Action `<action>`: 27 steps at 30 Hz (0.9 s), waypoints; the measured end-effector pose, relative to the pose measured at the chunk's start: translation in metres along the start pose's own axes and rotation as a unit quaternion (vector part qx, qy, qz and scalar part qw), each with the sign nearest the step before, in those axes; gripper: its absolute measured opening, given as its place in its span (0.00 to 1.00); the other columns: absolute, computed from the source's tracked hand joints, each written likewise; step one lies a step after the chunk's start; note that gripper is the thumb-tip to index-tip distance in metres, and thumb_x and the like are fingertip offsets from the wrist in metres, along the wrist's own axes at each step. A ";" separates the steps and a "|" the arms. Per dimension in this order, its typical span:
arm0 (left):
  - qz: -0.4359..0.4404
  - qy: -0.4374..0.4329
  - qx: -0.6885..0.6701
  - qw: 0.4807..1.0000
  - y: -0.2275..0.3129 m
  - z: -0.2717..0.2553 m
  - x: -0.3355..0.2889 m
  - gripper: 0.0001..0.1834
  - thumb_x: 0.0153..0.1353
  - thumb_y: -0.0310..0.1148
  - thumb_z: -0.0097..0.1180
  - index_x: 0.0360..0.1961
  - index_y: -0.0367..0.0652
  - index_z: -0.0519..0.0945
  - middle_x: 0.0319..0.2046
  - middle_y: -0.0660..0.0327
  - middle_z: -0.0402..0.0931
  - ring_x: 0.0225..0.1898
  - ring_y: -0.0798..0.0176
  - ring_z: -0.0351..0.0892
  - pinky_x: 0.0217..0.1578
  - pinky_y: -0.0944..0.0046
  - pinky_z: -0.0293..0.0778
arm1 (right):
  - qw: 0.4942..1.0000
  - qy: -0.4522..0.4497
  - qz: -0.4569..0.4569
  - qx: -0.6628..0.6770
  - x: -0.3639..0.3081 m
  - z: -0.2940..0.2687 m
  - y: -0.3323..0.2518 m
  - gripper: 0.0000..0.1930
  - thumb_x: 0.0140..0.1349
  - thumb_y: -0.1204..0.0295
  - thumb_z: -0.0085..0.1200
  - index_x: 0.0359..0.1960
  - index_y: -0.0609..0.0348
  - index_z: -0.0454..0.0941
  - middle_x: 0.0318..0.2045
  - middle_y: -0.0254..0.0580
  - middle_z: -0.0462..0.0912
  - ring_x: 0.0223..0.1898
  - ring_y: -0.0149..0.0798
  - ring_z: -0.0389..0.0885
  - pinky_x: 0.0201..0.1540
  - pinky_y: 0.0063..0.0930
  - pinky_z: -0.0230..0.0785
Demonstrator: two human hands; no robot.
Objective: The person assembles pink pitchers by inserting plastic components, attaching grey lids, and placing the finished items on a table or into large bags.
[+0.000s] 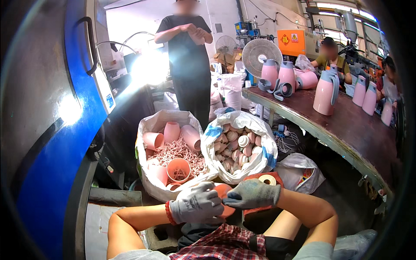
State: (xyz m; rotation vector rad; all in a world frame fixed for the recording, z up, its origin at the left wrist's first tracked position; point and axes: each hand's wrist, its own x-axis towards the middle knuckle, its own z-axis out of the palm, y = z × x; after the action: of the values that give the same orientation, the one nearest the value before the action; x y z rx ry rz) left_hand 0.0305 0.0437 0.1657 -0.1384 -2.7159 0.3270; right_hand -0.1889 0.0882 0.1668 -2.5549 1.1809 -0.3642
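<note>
A round pink plastic piece (225, 200), likely a jug body like those in the sack, sits between my hands above my lap. My left hand (197, 203), in a grey glove with a red bead bracelet at the wrist, is closed on its left side. My right hand (253, 193), also gloved in grey, is curled with its dark fingertips against the piece's right edge; whatever is inside its grip is hidden. Just ahead, a white sack (145, 173) contains pink jug bodies (178, 169) and many thin pink scraps (181, 152).
Another white sack (269, 147) holds pink and white lids (244, 141). Beside my right hand lies a tape roll (267, 179) on something red. Pink jugs (324, 96) stand on the brown table (346, 130). A blue machine (56, 173) borders my left. People stand or work beyond.
</note>
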 end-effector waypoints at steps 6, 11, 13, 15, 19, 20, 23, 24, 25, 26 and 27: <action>0.057 0.062 -0.170 0.982 -0.008 -0.015 0.022 0.19 0.45 0.53 0.61 0.18 0.48 0.74 0.24 0.65 0.70 0.32 0.60 0.71 0.36 0.57 0.65 | 0.993 0.008 -0.045 0.108 -0.040 0.000 0.008 0.13 0.63 0.57 0.51 0.37 0.52 0.79 0.28 0.47 0.80 0.28 0.48 0.78 0.32 0.38 0.68; 0.045 0.085 -0.242 0.965 -0.014 -0.008 0.011 0.18 0.46 0.42 0.64 0.11 0.47 0.70 0.14 0.66 0.64 0.23 0.61 0.68 0.50 0.53 0.70 | 0.963 0.094 -0.118 0.222 -0.080 -0.010 0.042 0.08 0.62 0.71 0.52 0.38 0.59 0.80 0.27 0.41 0.82 0.27 0.35 0.79 0.34 0.26 0.71; -0.047 0.155 -0.190 0.968 -0.035 -0.020 -0.023 0.15 0.46 0.35 0.60 0.10 0.47 0.70 0.12 0.65 0.63 0.19 0.60 0.67 0.47 0.52 0.71 | 0.812 0.447 0.048 0.373 -0.140 -0.020 0.071 0.10 0.65 0.66 0.49 0.37 0.58 0.78 0.26 0.34 0.78 0.27 0.30 0.74 0.31 0.24 0.68; -0.173 0.276 -0.237 0.915 -0.047 -0.025 -0.060 0.12 0.45 0.30 0.57 0.10 0.46 0.69 0.10 0.64 0.62 0.16 0.59 0.66 0.45 0.52 0.71 | 0.591 0.733 0.044 0.333 -0.217 -0.051 0.105 0.12 0.67 0.61 0.46 0.40 0.56 0.76 0.24 0.29 0.73 0.23 0.26 0.68 0.26 0.22 0.62; -0.138 0.237 -0.197 0.941 -0.031 -0.007 -0.038 0.12 0.46 0.28 0.51 0.09 0.41 0.66 0.11 0.62 0.63 0.17 0.56 0.69 0.46 0.49 0.72 | 0.465 0.815 -0.184 0.294 -0.242 -0.100 0.079 0.15 0.68 0.60 0.44 0.42 0.58 0.76 0.29 0.32 0.75 0.30 0.28 0.72 0.34 0.22 0.66; -0.136 0.199 -0.218 0.946 -0.023 0.005 -0.031 0.12 0.45 0.29 0.52 0.09 0.42 0.65 0.11 0.62 0.63 0.17 0.56 0.68 0.46 0.49 0.73 | 0.557 0.756 -0.208 0.274 -0.201 -0.097 0.081 0.12 0.66 0.62 0.48 0.40 0.55 0.77 0.34 0.32 0.79 0.32 0.27 0.74 0.36 0.22 0.68; -0.090 0.169 -0.334 0.923 -0.001 0.035 -0.009 0.14 0.43 0.28 0.57 0.11 0.42 0.64 0.11 0.61 0.58 0.17 0.52 0.66 0.44 0.49 0.74 | 0.804 0.554 -0.013 0.216 -0.069 -0.062 0.067 0.18 0.62 0.62 0.53 0.50 0.59 0.71 0.43 0.41 0.77 0.43 0.34 0.76 0.47 0.26 0.68; -0.095 0.173 -0.323 0.925 0.007 0.042 -0.005 0.14 0.42 0.28 0.58 0.11 0.41 0.65 0.11 0.61 0.59 0.17 0.52 0.67 0.43 0.49 0.74 | 0.877 0.455 0.043 0.147 -0.030 -0.044 0.065 0.22 0.60 0.63 0.55 0.53 0.61 0.69 0.46 0.44 0.76 0.47 0.36 0.76 0.51 0.27 0.68; -0.099 0.180 -0.310 0.928 0.015 0.044 -0.007 0.14 0.42 0.27 0.58 0.11 0.41 0.65 0.11 0.60 0.59 0.17 0.51 0.67 0.43 0.49 0.75 | 0.910 0.413 0.025 -0.033 -0.006 -0.032 0.054 0.30 0.60 0.54 0.55 0.59 0.58 0.66 0.52 0.51 0.74 0.54 0.43 0.74 0.55 0.32 0.65; -0.120 0.189 -0.303 0.926 0.019 0.044 -0.012 0.13 0.42 0.27 0.59 0.11 0.40 0.65 0.11 0.60 0.60 0.17 0.51 0.67 0.43 0.49 0.75 | 0.945 0.286 0.150 0.040 -0.001 -0.025 0.031 0.34 0.60 0.52 0.55 0.63 0.58 0.61 0.55 0.54 0.72 0.58 0.48 0.71 0.58 0.35 0.63; -0.137 0.205 -0.299 0.922 0.022 0.046 -0.017 0.13 0.43 0.27 0.59 0.11 0.40 0.66 0.12 0.59 0.60 0.17 0.50 0.68 0.43 0.50 0.75 | 0.958 0.250 0.103 0.092 0.000 -0.007 0.033 0.35 0.61 0.50 0.53 0.64 0.58 0.60 0.56 0.52 0.72 0.58 0.44 0.71 0.58 0.33 0.63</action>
State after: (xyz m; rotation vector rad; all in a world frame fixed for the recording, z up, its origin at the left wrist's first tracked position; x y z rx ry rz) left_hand 0.0289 0.0529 0.1128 0.0089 -2.2838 -0.5620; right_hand -0.2147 0.0666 0.1608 -2.2136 1.4813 -1.0587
